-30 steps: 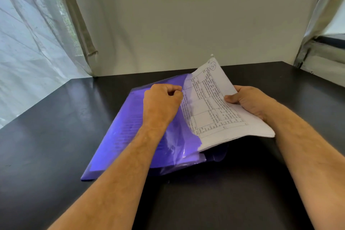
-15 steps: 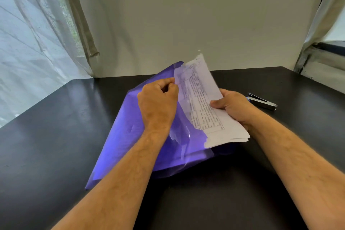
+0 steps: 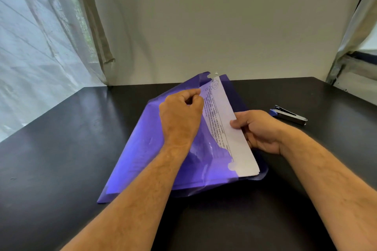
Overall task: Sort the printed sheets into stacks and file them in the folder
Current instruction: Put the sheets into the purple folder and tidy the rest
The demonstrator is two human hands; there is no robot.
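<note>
Now, step in hand: filing — a stack of printed sheets (image 3: 230, 134) is partway into the purple folder (image 3: 146, 149), its right edge and far corner showing outside the opening.
Left hand (image 3: 180, 116): its grip is closed on the folder's translucent front cover near the top edge, fingers curled and pinching it up so the pocket gapes.
Right hand (image 3: 259, 130): holds the stack by its right long edge, thumb on top and fingers beneath, steering it toward the pocket.
Where the work sits: the folder lies on the black tabletop (image 3: 61, 149) in front of the person, its far end tilted up; some printed pages seem to lie inside it already, seen dimly through the plastic.
Next move, as I judge it: slide the stack leftward and down until its edges clear the cover's notched lip — the cover must be kept lifted meanwhile.
In the way: the wavy cover edge could catch the top sheet and fold a corner.
Nearby: a stapler (image 3: 289, 115) lies on the tabletop to the right, apart from the folder.
</note>
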